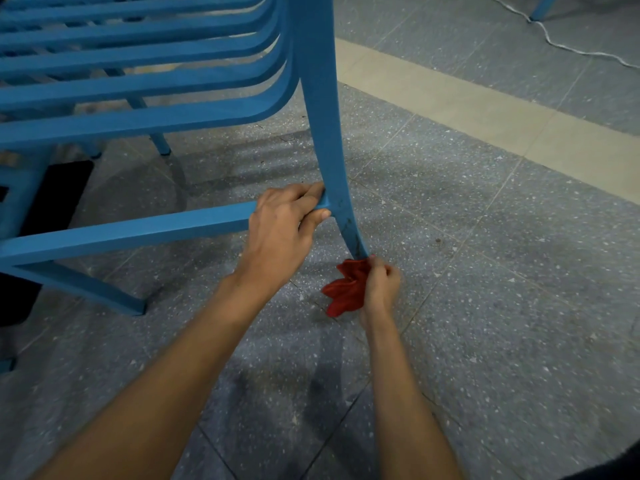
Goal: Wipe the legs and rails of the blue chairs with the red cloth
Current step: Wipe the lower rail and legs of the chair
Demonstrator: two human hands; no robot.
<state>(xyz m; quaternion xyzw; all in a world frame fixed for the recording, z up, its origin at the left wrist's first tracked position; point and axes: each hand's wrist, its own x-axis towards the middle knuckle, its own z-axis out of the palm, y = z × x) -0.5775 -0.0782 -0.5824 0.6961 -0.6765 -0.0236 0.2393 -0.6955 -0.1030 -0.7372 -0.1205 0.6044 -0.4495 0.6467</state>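
While left hand [282, 230] clamps the rail [138, 230] beside the chair [138, 81] leg [323, 133], right hand [379, 289] fisted on cloth [346, 292], pressed at leg's foot, touching floor [485, 271].

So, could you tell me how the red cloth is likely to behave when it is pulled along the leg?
The red cloth looks floppy: it hangs in loose folds from the right hand. It probably weighs little and should wrap easily around the leg, though it may bunch up.
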